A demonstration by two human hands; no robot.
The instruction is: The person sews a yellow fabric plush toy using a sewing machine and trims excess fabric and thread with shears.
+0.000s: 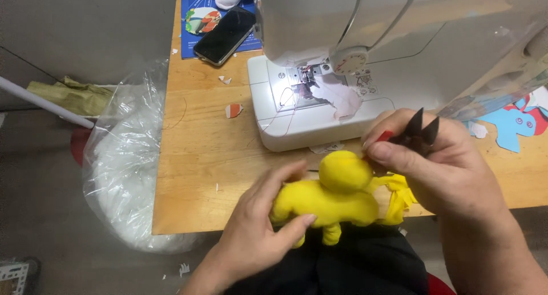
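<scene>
my left hand (257,229) clamps yellow stuffed toy (331,195), lower centre | my right hand (439,169) pinches black snips (421,132) | I'd hold the blades flat at the seam

I'm seeing the wooden table (194,175) carrying a white sewing machine (365,55), a black phone (224,35), and paper scraps (233,110).

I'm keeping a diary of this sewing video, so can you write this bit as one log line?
left hand: grips stuffed yellow fabric toy animal | right hand: holds small black thread snips at toy's head | behind: white sewing machine on wooden table
</scene>
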